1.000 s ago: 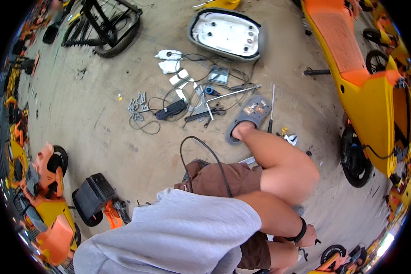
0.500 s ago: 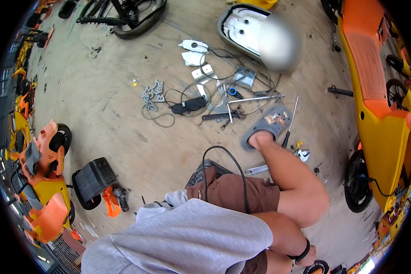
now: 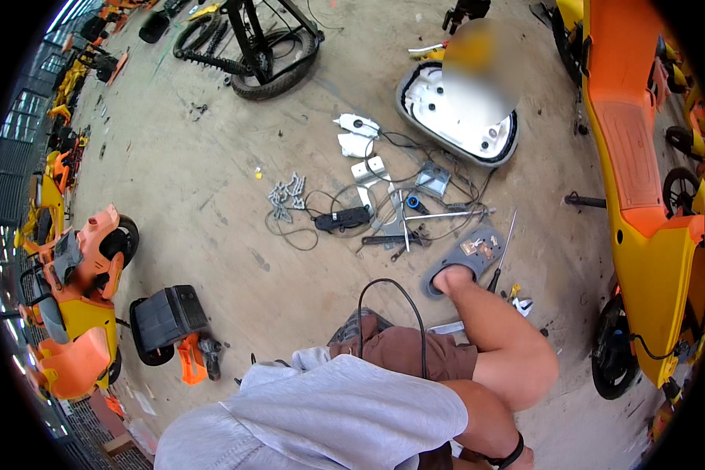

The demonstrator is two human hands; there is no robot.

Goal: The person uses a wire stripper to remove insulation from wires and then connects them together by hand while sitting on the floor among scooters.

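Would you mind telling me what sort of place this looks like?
Probably a repair workshop for small electric scooters. An orange-and-yellow scooter stands at the right, a white body panel lies removed, and tools and wiring are spread over the concrete floor.

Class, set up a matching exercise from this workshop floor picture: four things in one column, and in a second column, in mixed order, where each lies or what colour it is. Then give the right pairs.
Things:
1. screwdriver
2. white shell panel
3. black box
4. bunch of small metal parts

Places:
A. on the floor at the person's left, beside an orange part
B. just right of the grey sandal
C. far ahead, hollow side up
D. left of the tangle of black cables

Pairs: 1-B, 2-C, 3-A, 4-D
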